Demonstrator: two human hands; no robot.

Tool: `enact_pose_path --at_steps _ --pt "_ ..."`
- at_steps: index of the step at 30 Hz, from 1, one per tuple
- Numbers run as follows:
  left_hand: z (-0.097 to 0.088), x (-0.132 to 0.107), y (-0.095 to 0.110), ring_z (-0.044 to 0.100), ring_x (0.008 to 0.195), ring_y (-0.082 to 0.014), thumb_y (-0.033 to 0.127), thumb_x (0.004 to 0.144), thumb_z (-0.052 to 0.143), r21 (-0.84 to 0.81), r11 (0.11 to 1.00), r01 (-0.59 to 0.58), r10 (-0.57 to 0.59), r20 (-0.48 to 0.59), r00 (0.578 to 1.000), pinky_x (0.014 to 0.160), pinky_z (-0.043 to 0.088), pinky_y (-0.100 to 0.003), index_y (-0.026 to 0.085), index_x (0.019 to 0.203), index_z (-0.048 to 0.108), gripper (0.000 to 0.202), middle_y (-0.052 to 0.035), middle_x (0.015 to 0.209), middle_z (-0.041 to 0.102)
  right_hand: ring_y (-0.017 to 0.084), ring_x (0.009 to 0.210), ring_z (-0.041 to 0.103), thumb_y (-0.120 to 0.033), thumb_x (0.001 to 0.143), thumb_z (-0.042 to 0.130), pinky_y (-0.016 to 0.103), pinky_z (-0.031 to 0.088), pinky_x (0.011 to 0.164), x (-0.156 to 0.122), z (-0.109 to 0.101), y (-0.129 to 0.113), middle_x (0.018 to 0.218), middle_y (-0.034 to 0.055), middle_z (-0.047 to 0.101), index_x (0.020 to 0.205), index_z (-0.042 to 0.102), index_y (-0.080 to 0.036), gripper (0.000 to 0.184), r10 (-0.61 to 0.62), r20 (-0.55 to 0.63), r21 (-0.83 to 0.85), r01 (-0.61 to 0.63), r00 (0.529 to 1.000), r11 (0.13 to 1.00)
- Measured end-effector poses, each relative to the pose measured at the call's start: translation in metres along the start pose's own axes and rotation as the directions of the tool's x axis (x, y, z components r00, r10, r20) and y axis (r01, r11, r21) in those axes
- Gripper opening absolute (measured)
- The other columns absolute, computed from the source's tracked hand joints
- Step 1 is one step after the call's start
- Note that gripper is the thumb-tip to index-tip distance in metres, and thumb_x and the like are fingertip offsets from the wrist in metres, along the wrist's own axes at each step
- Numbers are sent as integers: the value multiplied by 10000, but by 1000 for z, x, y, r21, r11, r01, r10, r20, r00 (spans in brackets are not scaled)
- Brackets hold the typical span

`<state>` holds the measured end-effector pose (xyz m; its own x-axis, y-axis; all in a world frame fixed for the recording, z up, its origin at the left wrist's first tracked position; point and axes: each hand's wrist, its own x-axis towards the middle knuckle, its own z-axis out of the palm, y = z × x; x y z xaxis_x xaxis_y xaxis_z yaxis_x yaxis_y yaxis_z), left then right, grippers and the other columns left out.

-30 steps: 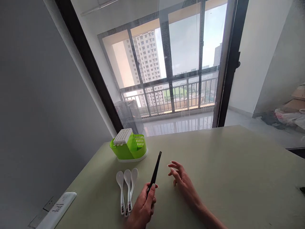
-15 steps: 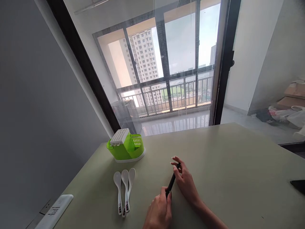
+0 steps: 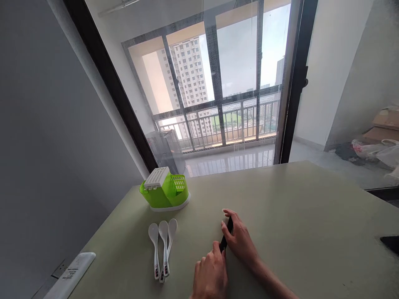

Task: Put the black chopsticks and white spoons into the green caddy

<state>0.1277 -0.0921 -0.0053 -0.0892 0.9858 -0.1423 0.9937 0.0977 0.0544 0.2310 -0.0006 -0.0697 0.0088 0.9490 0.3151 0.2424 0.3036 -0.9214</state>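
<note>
Both my hands meet on a pair of black chopsticks (image 3: 225, 237) low over the pale green table (image 3: 296, 216). My left hand (image 3: 210, 275) pinches their near end with thumb and forefinger. My right hand (image 3: 237, 239) is closed around their far part, thumb on the left side, hiding most of them. Three white spoons (image 3: 162, 245) lie side by side to the left of my hands. Behind them stands a green cutlery holder (image 3: 165, 191) with a white slotted lid.
A white remote-like device (image 3: 69, 275) lies at the table's left edge by a wall socket. A dark flat object (image 3: 390, 243) sits at the right edge. Glass balcony doors stand beyond the table, with boxes and bags on the floor at far right.
My left hand carried the chopsticks rightward and lowered them from a raised tilt. My right hand, open a second ago, has closed over them.
</note>
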Motion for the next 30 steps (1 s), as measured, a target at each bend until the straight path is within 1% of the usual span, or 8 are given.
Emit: enact_pose_path --at_steps 4,9,13,15,19,23,26,30 --pt "-3 1 3 785 989 -314 188 1072 342 -7 1000 26 -25 68 997 750 522 -332 157 1330 615 377 -161 1029 806 243 1298 616 -317 964 492 418 487 1114 -3 1 0 1390 106 637 1296 594 -219 361 -87 12 -57 88 996 994" --pt "-10 3 5 775 1016 -319 172 1066 335 25 999 21 -23 82 996 780 523 -343 126 1364 602 402 -183 1058 798 261 1364 564 -323 993 468 455 472 1139 -4 5 3 1476 131 565 1311 583 -215 355 -85 12 -103 86 996 991" --pt "-12 5 4 770 1020 -317 116 1023 361 49 998 34 -38 69 997 800 532 -347 100 1378 604 430 -189 1014 793 289 1416 507 -350 1003 464 500 463 1148 -3 6 7 1507 147 534 1314 586 -214 360 -67 -21 -131 64 998 989" --pt "-11 8 1 770 1000 -314 96 1002 357 60 997 39 -42 39 998 794 535 -346 92 1376 611 452 -186 982 791 298 1423 497 -357 1002 467 519 458 1152 -3 7 8 1502 150 539 1310 590 -217 360 -62 -40 -138 56 997 989" --pt "-7 13 -7 758 959 -296 136 995 334 47 999 17 -15 -37 999 759 521 -329 96 1335 634 455 -181 972 780 289 1373 543 -338 981 484 511 461 1153 -3 7 11 1437 135 591 1301 587 -233 352 -95 -47 -144 88 994 986" --pt "-4 17 -11 750 946 -284 133 985 364 61 998 20 -17 -51 999 754 522 -316 87 1320 646 440 -180 986 775 283 1326 575 -302 956 486 492 471 1142 -3 7 13 1380 130 618 1286 589 -218 355 -111 -24 -160 106 994 982" --pt "-8 18 -10 748 1003 -295 117 992 411 112 993 33 -26 -56 998 799 536 -318 97 1353 644 430 -182 1043 772 280 1310 583 -283 950 487 478 477 1134 -2 7 13 1352 129 628 1282 586 -216 353 -114 -14 -165 110 993 980" --pt "-18 17 -8 761 995 -302 139 1010 433 109 993 38 -32 -49 998 783 543 -320 129 1280 678 365 -169 1101 760 278 1287 593 -272 950 488 473 489 1114 -3 6 13 1337 123 634 1283 581 -220 350 -122 -6 -169 119 992 978"
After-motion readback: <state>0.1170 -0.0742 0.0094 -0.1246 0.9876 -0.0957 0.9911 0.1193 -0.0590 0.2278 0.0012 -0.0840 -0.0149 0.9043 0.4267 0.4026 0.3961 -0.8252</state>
